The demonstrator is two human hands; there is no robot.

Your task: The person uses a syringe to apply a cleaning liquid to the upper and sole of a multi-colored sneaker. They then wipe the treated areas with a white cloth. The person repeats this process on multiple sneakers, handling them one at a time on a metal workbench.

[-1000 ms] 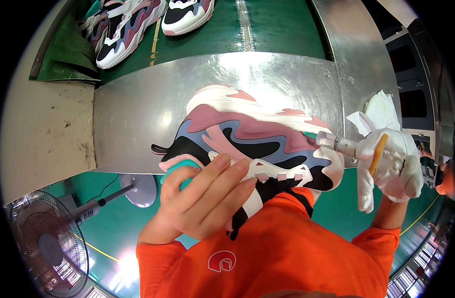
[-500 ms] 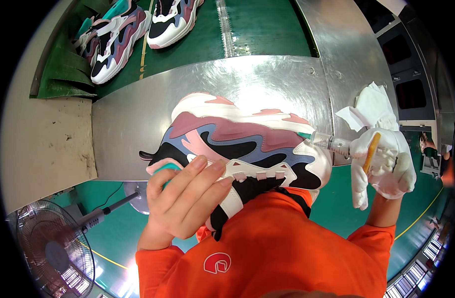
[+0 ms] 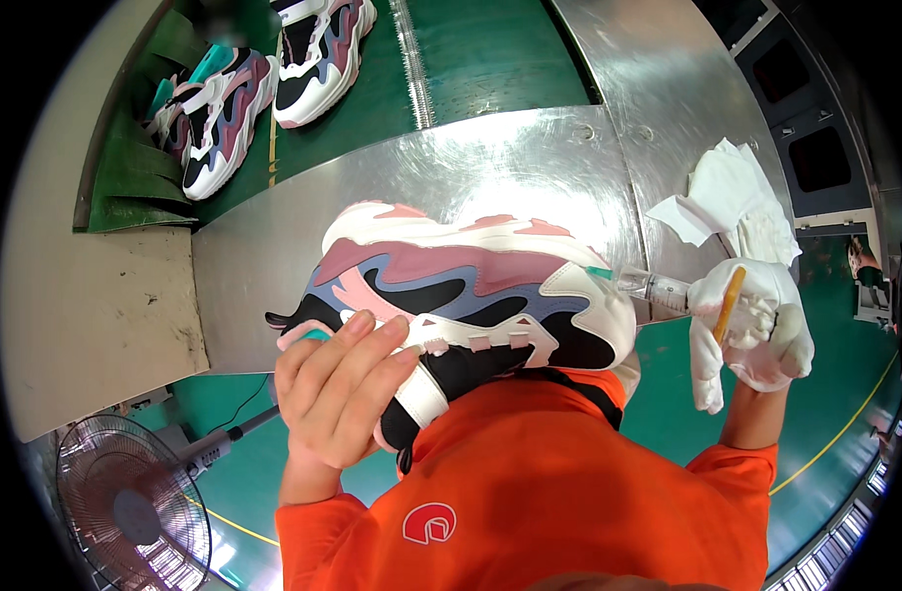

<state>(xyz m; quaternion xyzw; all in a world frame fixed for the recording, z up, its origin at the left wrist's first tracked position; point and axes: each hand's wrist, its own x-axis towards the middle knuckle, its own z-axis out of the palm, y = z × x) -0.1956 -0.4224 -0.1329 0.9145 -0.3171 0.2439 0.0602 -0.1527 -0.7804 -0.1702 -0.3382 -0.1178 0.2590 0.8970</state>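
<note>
A sneaker (image 3: 441, 286) in white, mauve, blue, black and pink lies on its side at the metal table's front edge, toe to the right. My bare left hand (image 3: 348, 389) grips it at the ankle opening, fingers bent over the collar and tongue; a bit of teal shows inside. In my white-gloved right hand (image 3: 751, 330) is a clear syringe (image 3: 656, 290). Its green tip (image 3: 599, 272) meets the seam between upper and sole near the toe. A thin orange-brown stick (image 3: 730, 305) lies across the gloved fingers.
Crumpled white cloth (image 3: 732, 192) lies on the metal tabletop (image 3: 264, 266) beyond my right hand. Similar sneakers (image 3: 318, 69) rest on a green conveyor belt (image 3: 481, 59) at the back. A beige panel (image 3: 106, 325) borders the left side, with a standing fan (image 3: 136, 517) below.
The syringe tip has slid a little along the sole seam toward the toe. The whole view has shifted slightly, and both hands keep their holds.
</note>
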